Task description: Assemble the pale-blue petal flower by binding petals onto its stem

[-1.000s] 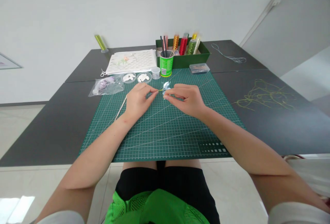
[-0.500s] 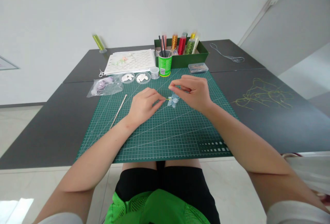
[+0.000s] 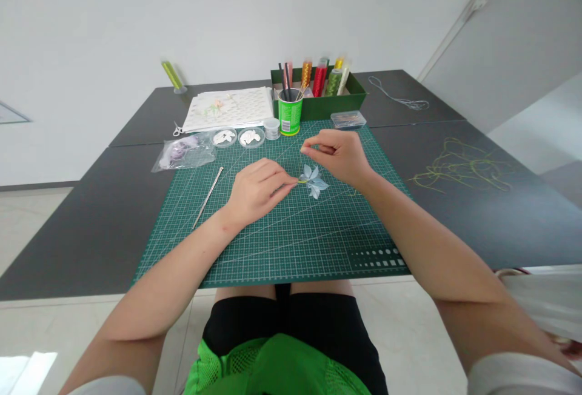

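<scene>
Holding the pale blue flower (image 3: 313, 180) by its stem in your left hand (image 3: 257, 192) over the green mat (image 3: 282, 243), right hand (image 3: 339, 154) pinched narrow at one o'clock, you seem done with petals, not stem.

1. The left hand (image 3: 257, 190) pinched a small pale blue flower (image 3: 313, 180) by its stem over the green cutting mat (image 3: 282, 237).
2. The right hand (image 3: 339, 154) was just above the flower, fingertips pressed together.
3. A metal rod (image 3: 208, 197) lay on the mat, left of the hands.
</scene>
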`<action>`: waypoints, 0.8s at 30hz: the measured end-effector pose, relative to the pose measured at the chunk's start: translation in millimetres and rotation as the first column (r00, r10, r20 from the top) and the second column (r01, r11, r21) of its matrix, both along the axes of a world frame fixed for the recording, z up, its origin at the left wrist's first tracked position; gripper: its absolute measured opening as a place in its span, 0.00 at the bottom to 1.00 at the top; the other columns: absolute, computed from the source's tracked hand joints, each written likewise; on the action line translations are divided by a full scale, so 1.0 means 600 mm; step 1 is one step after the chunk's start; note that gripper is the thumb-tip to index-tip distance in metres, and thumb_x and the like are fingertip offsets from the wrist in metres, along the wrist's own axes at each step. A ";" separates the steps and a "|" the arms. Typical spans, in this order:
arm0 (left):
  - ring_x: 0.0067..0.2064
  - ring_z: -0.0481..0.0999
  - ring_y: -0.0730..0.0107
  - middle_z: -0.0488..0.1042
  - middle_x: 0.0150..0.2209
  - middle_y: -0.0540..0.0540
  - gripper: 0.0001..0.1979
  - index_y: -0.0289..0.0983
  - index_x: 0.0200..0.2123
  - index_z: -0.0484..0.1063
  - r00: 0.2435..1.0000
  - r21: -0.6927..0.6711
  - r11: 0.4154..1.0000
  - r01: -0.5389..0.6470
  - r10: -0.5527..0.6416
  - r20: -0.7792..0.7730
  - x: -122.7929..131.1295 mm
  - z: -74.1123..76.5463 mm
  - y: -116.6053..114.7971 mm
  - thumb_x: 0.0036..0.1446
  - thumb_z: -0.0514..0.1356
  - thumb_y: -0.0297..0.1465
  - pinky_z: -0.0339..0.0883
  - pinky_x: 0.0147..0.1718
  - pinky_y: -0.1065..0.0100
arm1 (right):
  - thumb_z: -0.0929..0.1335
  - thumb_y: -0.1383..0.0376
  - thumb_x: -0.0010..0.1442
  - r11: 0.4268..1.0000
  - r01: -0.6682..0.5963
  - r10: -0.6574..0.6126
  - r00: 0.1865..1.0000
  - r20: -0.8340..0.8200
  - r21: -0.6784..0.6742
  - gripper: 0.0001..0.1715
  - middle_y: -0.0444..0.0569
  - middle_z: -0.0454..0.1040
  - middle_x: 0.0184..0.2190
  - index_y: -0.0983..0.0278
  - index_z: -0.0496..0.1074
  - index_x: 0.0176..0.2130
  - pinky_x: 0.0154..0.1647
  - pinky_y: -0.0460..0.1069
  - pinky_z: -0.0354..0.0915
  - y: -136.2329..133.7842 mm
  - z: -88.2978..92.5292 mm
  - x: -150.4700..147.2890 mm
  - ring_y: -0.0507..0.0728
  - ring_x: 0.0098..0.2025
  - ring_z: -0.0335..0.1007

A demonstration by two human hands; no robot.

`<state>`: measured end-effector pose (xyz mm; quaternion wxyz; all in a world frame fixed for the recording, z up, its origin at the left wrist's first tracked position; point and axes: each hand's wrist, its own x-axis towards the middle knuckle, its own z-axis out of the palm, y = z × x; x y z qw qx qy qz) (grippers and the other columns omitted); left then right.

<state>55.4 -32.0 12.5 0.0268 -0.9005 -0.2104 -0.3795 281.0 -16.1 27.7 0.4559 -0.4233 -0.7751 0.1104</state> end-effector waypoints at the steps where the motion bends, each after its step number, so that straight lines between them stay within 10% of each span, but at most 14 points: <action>1: 0.37 0.75 0.69 0.79 0.33 0.48 0.06 0.40 0.38 0.77 1.000 -0.008 1.000 -0.001 0.001 0.009 0.000 0.000 0.000 0.65 0.59 0.33 0.68 0.38 0.66 | 0.71 0.63 0.58 0.999 -0.016 0.016 1.000 -0.008 -0.035 0.08 0.38 0.55 0.18 0.64 0.79 0.31 0.28 0.48 0.52 0.005 -0.006 0.002 0.48 0.23 0.51; 8: 0.37 0.75 0.68 0.78 0.33 0.49 0.06 0.41 0.36 0.77 0.981 -0.090 0.993 -0.078 0.093 0.172 -0.002 -0.002 0.004 0.63 0.62 0.35 0.68 0.39 0.64 | 0.72 0.50 0.55 0.864 -0.277 0.218 0.958 -0.185 -0.421 0.21 0.39 0.61 0.16 0.66 0.78 0.29 0.24 0.46 0.51 0.036 -0.054 -0.001 0.47 0.21 0.51; 24: 0.37 0.75 0.66 0.79 0.32 0.51 0.06 0.41 0.31 0.75 0.846 -0.189 0.908 -0.374 0.418 0.333 -0.025 -0.009 0.051 0.61 0.63 0.34 0.65 0.42 0.61 | 0.72 0.57 0.59 0.948 -0.238 0.228 0.971 -0.070 -0.210 0.12 0.40 0.67 0.18 0.62 0.82 0.34 0.23 0.46 0.50 -0.042 -0.017 -0.057 0.47 0.20 0.52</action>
